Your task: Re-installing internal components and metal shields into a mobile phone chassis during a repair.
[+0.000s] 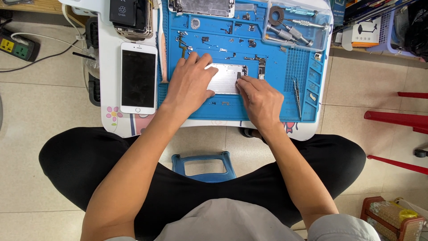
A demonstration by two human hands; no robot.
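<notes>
At the left of the small white desk (107, 67) I see a white-framed smartphone with a dark screen (138, 77), untouched. My left hand (189, 82) lies open, fingers spread, pressing the left end of the silver rectangular metal plate (226, 78) on the blue silicone work mat (276, 111). The plate's long axis runs left to right, between both hands. My right hand (260, 99) pinches something tiny and dark at its right edge; I cannot make out what. Fine steel tweezers (297, 91) lie right.

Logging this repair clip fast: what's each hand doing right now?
Left hand: open, fingers spread, pressing flat on the silver metal plate.
Right hand: fingertips pinched at a small dark part on the plate's right edge; a firm grip cannot be told.
</notes>
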